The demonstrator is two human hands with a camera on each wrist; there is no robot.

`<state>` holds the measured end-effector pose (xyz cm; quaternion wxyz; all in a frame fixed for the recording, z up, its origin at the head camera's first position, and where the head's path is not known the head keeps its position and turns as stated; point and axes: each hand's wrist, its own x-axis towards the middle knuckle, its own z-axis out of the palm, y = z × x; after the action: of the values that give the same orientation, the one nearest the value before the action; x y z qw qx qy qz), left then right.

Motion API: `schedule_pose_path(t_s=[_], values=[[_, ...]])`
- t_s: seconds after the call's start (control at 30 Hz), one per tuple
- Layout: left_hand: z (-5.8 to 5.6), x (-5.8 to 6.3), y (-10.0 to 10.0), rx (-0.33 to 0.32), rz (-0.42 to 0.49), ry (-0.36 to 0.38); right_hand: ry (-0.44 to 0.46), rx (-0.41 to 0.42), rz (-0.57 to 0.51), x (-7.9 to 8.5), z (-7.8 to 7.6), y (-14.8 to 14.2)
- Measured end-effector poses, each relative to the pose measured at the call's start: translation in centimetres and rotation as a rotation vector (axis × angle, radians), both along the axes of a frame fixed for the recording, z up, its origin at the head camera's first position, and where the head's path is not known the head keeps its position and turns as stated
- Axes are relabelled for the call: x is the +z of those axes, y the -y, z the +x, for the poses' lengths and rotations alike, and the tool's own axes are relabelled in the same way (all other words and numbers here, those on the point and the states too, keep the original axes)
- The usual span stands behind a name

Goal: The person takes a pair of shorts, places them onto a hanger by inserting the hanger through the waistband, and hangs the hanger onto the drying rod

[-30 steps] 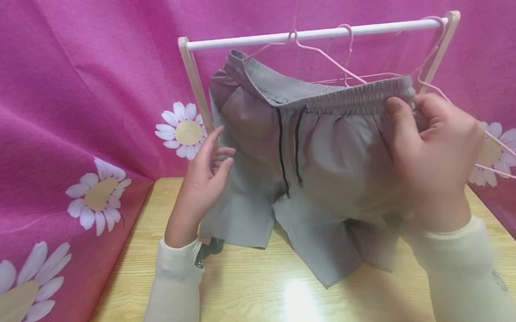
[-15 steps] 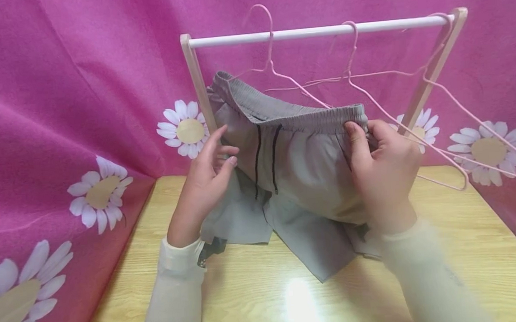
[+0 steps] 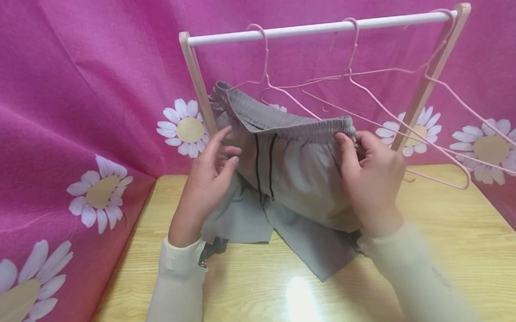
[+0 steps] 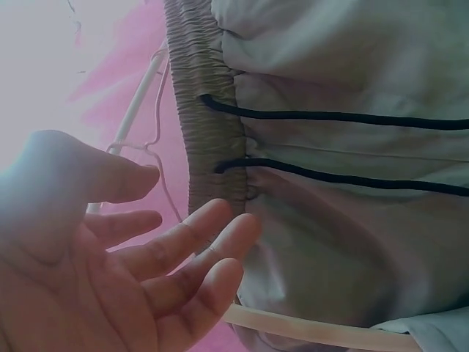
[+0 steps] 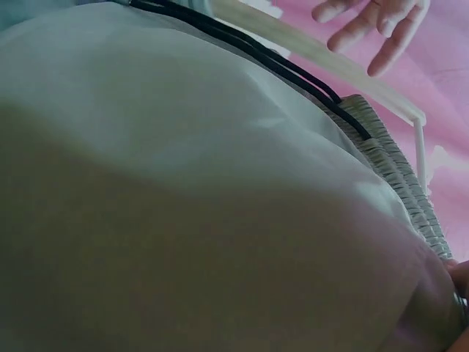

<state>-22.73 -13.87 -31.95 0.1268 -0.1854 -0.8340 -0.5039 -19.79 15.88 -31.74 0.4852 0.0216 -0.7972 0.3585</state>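
Grey shorts [image 3: 302, 163] with an elastic waistband and black drawstrings [image 3: 264, 165] hang below the rack's bar. A pink wire hanger [image 3: 290, 98] runs down into the waistband, its hook at the white bar. My right hand [image 3: 370, 179] pinches the right end of the waistband between thumb and fingers. Left of the shorts, my left hand [image 3: 206, 183] has its fingers loosely extended and holds nothing. In the left wrist view its fingertips lie close to the waistband [image 4: 205, 110]; contact cannot be told. The hanger's lower part is hidden inside the shorts.
The clothes rack has a white bar [image 3: 312, 29] between wooden posts [image 3: 199, 81]. Other pink hangers [image 3: 379, 106] hang at its right, reaching out past the right post. The wooden table [image 3: 256, 297] lies below, with a pink flowered cloth [image 3: 82, 68] around it.
My right hand has moved left and down with the waistband. The shorts and hanger have lowered and shifted left, bringing the hanger's hook down onto the bar. My left hand has barely moved.
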Motion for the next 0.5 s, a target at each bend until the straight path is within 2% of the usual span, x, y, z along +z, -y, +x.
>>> schedule_pose_path(t_s=[0.33, 0.5], values=[[0.3, -0.1, 0.1, 0.017, -0.060, 0.006, 0.065, 0.066, 0.026, -1.1, -0.1, -0.1], [0.5, -0.3, 0.1, 0.022, -0.146, 0.025, 0.124, 0.136, 0.101, -1.9, 0.3, -0.9]])
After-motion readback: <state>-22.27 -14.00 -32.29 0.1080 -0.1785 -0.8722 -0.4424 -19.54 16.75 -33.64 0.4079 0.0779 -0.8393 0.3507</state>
